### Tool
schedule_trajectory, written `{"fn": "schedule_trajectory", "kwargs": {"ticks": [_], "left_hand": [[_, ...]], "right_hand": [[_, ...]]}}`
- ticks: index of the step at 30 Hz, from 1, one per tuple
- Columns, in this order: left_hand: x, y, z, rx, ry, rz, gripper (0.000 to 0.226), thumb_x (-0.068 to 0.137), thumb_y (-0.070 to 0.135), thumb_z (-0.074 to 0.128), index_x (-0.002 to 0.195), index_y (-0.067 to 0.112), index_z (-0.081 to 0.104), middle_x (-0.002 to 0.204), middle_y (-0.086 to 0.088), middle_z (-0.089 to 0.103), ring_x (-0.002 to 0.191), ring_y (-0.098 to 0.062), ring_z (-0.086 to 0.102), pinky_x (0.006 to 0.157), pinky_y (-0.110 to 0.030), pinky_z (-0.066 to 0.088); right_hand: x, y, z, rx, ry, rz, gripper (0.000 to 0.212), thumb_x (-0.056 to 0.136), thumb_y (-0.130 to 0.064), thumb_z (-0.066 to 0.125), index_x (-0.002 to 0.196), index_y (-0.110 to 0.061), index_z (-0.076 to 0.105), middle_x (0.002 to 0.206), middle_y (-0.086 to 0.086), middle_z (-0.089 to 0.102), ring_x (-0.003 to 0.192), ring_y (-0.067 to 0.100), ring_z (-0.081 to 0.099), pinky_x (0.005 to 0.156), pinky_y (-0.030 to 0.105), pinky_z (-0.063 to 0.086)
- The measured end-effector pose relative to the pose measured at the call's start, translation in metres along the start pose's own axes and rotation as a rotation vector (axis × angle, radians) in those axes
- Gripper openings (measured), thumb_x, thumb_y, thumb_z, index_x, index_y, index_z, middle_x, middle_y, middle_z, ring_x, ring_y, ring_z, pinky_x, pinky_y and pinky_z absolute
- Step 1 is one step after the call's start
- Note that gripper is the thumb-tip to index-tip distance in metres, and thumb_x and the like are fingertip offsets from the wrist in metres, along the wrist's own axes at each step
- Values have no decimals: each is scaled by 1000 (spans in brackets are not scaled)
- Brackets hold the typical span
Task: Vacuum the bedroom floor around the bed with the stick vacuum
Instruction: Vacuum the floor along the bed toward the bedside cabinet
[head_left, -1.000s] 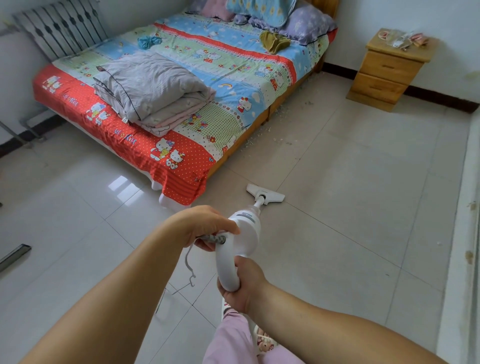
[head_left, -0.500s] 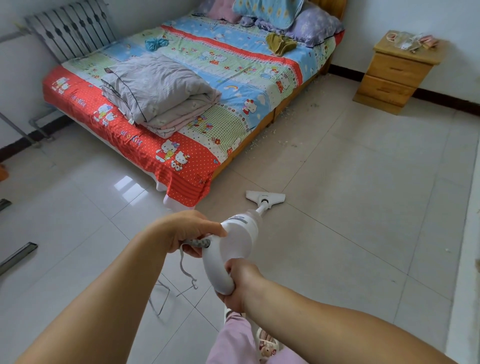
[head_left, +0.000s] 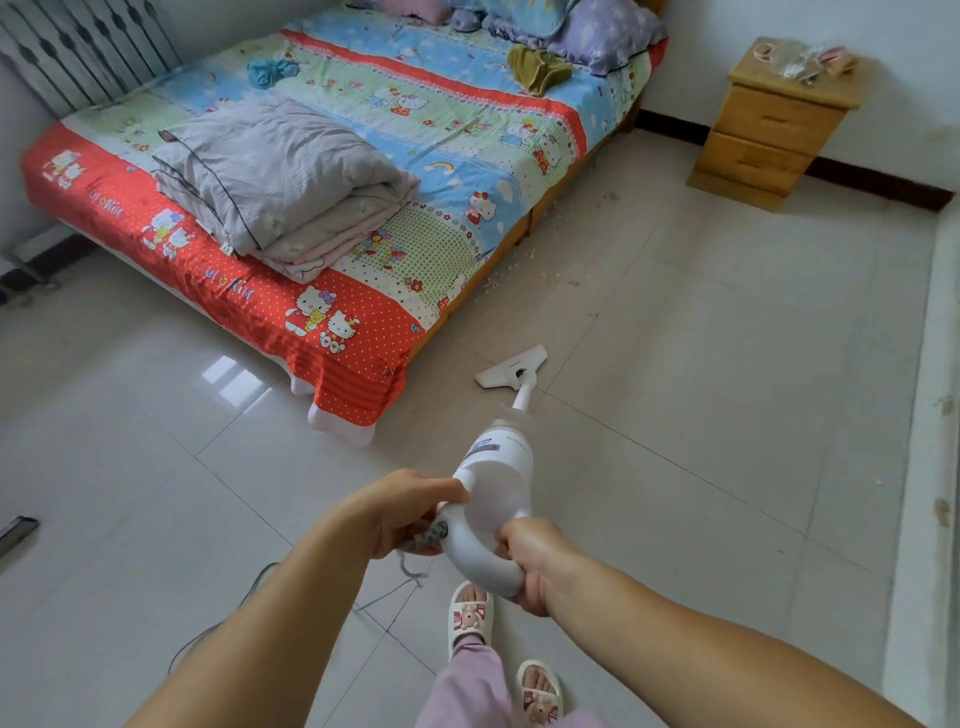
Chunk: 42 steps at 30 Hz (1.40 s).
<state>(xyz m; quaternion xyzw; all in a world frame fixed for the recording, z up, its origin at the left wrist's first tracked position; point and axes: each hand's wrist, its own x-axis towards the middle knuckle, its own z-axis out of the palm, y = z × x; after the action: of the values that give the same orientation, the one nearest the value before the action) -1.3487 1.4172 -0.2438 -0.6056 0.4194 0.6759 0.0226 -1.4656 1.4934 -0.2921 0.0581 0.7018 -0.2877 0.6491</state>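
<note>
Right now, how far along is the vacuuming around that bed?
Barely begun. Both hands, left hand and right hand, grip the stick vacuum, its floor head near the bed corner. White crumbs still line the bedside; that strip remains.

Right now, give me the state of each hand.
Left hand: closed on the stick vacuum by its cord end.
Right hand: closed on the vacuum's loop handle.
</note>
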Motion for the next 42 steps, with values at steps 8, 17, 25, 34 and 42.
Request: {"fn": "schedule_trajectory", "kwargs": {"ticks": [8,17,25,34,42], "left_hand": [[-14,18,-2,42,-54,74,14,83,7,64,74,4,54,59,-11,51,36,-14,51,37,-19,45],[-54,-19,22,73,28,170,14,81,13,67,76,6,56,63,-9,55,46,-15,52,40,-19,45],[-90,-38,35,250,29,199,19,81,17,70,77,6,54,71,-9,58,50,-13,59,41,-18,46],[-136,-86,12,334,15,283,20,81,19,69,76,7,54,68,-6,57,47,-10,56,38,-15,43],[-173,-147,-29,331,-7,281,20,81,19,69,76,7,54,68,-9,58,44,-12,57,41,-19,45]], "right_hand": [[-19,7,4,141,-40,38,20,87,-1,40,73,-11,50,61,3,39,56,17,40,48,20,33],[-54,53,-5,255,-121,40,21,91,-3,40,75,-12,49,68,5,42,60,18,42,50,25,35],[-83,104,-2,517,-213,34,18,93,-2,41,83,-15,48,67,5,45,48,15,48,34,11,41],[-118,160,31,572,-228,-12,20,93,1,39,82,-12,50,65,5,42,53,14,40,35,11,40],[-147,223,79,584,-232,13,15,93,-2,44,88,-14,52,70,6,48,56,15,46,33,13,42]]}}
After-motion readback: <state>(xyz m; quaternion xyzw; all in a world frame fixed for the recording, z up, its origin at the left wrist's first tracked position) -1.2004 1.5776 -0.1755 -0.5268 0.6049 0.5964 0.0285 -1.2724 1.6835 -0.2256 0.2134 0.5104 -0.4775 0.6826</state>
